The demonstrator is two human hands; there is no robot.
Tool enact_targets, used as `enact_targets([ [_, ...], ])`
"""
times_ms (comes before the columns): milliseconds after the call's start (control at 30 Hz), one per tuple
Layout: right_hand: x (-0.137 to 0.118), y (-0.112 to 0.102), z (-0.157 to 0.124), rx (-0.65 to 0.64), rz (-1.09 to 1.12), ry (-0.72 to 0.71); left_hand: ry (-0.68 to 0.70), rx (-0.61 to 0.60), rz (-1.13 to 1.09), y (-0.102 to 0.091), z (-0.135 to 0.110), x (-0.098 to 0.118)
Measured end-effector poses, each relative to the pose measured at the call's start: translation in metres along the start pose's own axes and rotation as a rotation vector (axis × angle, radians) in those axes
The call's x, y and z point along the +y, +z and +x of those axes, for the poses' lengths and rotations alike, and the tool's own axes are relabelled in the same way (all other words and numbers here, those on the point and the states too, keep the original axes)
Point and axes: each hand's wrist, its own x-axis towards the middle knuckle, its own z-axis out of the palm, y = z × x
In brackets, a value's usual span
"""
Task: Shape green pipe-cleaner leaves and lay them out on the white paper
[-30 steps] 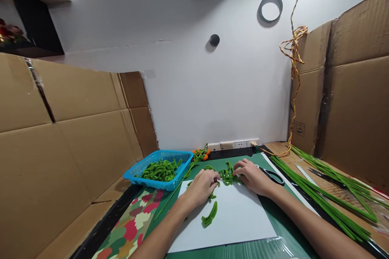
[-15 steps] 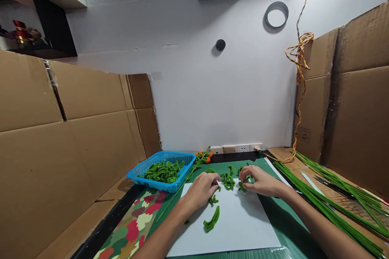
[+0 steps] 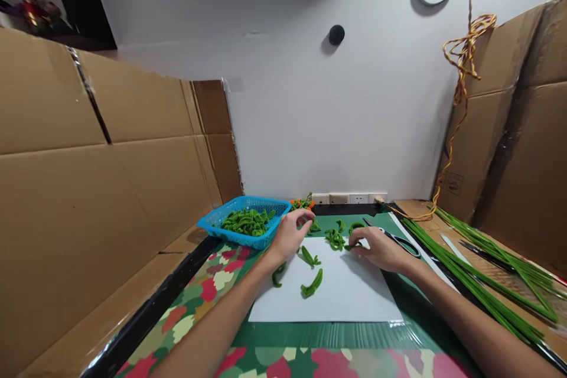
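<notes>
Overlapping edge of paper [image 3: 349,292], right hand [image 3: 377,250]

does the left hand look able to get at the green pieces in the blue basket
Probably yes: the left hand appears close beside the blue basket, its top is open, and nothing visible covers the green pieces inside.

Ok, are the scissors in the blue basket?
No, the scissors lie on the green mat by the right hand, while the basket holds a pile of green pieces.
</notes>
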Motion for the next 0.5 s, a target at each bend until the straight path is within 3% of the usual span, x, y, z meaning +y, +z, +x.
enact_targets([
  [267, -0.026, 0.036, -0.001, 0.071, -0.029, -0.039, -0.034, 0.069, -0.151, 0.01, 0.008, -0.009],
  [400, -0.024, 0.031, -0.001, 0.114, -0.021, -0.071, -0.03, 0.052, -0.184, 0.013, 0.007, -0.008],
  [500, -0.008, 0.018, 0.0, 0.223, -0.019, -0.027, -0.034, 0.019, -0.208, 0.019, 0.006, -0.007],
])
